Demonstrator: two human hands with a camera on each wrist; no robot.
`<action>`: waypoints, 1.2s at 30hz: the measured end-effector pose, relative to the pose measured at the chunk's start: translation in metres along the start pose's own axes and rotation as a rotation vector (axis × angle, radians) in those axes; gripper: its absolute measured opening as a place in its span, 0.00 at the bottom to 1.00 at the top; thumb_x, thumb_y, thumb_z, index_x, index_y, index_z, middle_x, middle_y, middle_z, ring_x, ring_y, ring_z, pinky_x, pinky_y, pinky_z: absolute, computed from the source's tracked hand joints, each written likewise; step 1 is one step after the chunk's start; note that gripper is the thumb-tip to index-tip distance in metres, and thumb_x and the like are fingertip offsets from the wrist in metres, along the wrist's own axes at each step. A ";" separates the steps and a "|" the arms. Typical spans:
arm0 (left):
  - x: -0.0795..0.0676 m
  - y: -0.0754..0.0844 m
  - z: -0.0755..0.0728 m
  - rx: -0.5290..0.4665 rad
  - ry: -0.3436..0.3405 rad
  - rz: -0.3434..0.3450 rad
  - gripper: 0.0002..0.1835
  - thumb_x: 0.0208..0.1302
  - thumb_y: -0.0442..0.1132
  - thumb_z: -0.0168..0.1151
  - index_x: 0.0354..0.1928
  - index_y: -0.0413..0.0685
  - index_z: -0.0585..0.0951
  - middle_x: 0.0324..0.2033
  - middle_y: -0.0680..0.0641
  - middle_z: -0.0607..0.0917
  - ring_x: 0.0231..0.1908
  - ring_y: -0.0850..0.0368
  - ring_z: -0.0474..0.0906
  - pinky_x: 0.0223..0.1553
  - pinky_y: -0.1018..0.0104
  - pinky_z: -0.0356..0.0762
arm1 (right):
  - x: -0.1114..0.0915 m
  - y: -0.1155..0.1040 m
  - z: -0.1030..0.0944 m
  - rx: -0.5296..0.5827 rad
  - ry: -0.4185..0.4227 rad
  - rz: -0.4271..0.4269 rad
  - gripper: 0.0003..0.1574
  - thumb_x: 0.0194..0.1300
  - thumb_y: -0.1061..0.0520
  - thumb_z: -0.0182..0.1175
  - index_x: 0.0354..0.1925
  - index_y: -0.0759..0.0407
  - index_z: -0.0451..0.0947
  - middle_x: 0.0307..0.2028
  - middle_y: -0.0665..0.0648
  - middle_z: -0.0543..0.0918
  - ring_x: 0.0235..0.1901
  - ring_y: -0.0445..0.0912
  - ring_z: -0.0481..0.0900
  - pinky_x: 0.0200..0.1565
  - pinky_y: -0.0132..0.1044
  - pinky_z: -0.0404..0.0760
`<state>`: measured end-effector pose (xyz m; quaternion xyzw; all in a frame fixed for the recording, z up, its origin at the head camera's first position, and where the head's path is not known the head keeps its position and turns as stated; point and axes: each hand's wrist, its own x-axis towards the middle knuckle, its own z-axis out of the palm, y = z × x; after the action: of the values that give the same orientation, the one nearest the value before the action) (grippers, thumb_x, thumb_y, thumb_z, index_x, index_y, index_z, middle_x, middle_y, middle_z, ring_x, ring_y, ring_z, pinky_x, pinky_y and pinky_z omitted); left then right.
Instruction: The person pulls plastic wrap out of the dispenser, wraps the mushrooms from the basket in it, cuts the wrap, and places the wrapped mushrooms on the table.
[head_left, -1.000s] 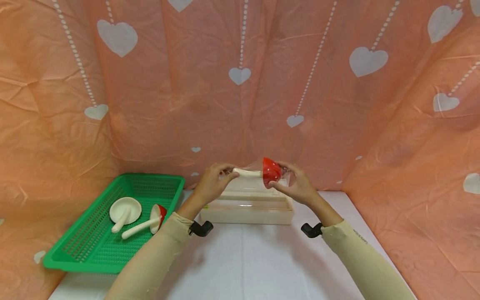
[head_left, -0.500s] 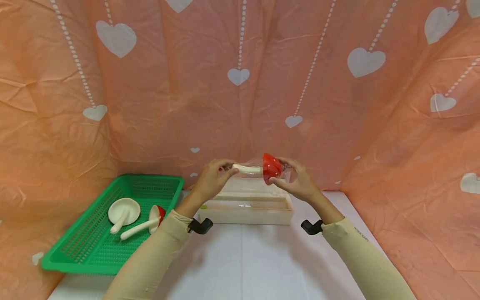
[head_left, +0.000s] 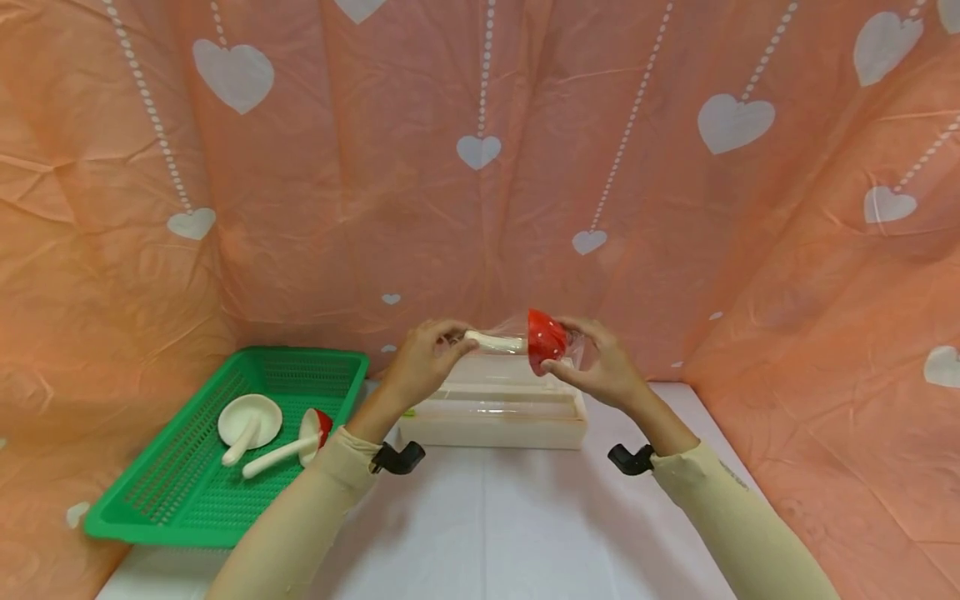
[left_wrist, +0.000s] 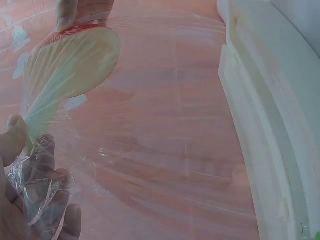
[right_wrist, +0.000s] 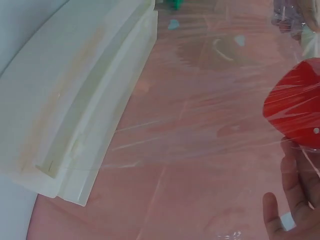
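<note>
A toy-like mushroom with a red, white-dotted cap and a pale stem is held level in the air between my two hands. My left hand pinches the stem's end between thumb and fingers. My right hand grips the red cap from its rounded top. Clear cling film covers the mushroom and stretches towards a long white film dispenser box. In the left wrist view, crumpled film lies over the left fingers. The right wrist view shows film drawn tight over the cap.
On the left of the white table stands a green mesh basket. Two more mushrooms lie in it: one pale underside and one with a red cap. An orange curtain with hearts surrounds the table.
The cap's dots have shifted, so the mushroom has turned a little between my hands. My hands rose slightly, then the right one moved a little right and down. Basket and box stay put.
</note>
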<state>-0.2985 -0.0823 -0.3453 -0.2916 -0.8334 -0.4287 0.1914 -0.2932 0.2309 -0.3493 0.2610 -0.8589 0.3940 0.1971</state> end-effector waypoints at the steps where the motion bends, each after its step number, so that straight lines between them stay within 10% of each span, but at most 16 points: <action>1: -0.002 0.000 0.000 0.003 -0.006 0.001 0.15 0.75 0.46 0.69 0.54 0.44 0.89 0.44 0.47 0.89 0.48 0.48 0.81 0.53 0.48 0.81 | -0.002 -0.001 0.000 -0.018 -0.005 -0.004 0.42 0.58 0.51 0.82 0.68 0.57 0.80 0.59 0.59 0.85 0.59 0.56 0.79 0.60 0.67 0.78; 13: -0.048 0.008 0.010 0.052 -0.054 0.053 0.08 0.76 0.46 0.68 0.45 0.51 0.88 0.42 0.54 0.86 0.43 0.56 0.80 0.48 0.52 0.81 | -0.046 -0.004 0.013 -0.050 -0.075 0.018 0.39 0.57 0.48 0.83 0.64 0.57 0.83 0.49 0.51 0.88 0.47 0.47 0.79 0.47 0.47 0.83; 30: -0.105 -0.018 0.057 0.052 -0.130 -0.146 0.12 0.81 0.48 0.61 0.37 0.56 0.87 0.34 0.60 0.83 0.40 0.59 0.75 0.51 0.53 0.72 | -0.095 0.028 0.052 0.042 -0.265 0.152 0.26 0.64 0.44 0.77 0.55 0.55 0.88 0.45 0.46 0.88 0.45 0.44 0.79 0.48 0.49 0.80; 36: -0.110 -0.028 0.066 0.010 -0.192 -0.217 0.16 0.84 0.49 0.55 0.37 0.54 0.86 0.37 0.56 0.84 0.43 0.56 0.76 0.51 0.51 0.70 | -0.100 0.042 0.063 0.099 -0.284 0.164 0.12 0.69 0.49 0.72 0.36 0.51 0.80 0.35 0.49 0.76 0.39 0.44 0.72 0.40 0.40 0.72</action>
<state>-0.2378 -0.0759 -0.4617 -0.2385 -0.8767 -0.4127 0.0649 -0.2487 0.2345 -0.4659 0.2525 -0.8760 0.4099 0.0279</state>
